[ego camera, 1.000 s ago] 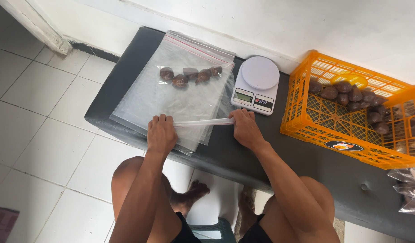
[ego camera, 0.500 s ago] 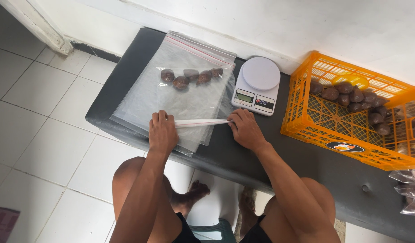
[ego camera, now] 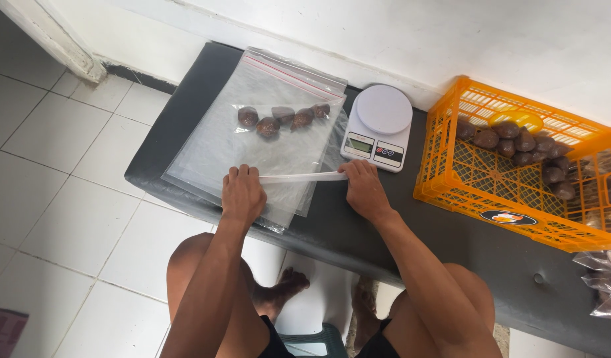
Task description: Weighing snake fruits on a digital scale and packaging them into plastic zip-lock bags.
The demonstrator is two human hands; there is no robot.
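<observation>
Both hands, left (ego camera: 241, 192) and right (ego camera: 363, 187), press a clear bag's (ego camera: 252, 139) zip strip (ego camera: 299, 177).
</observation>
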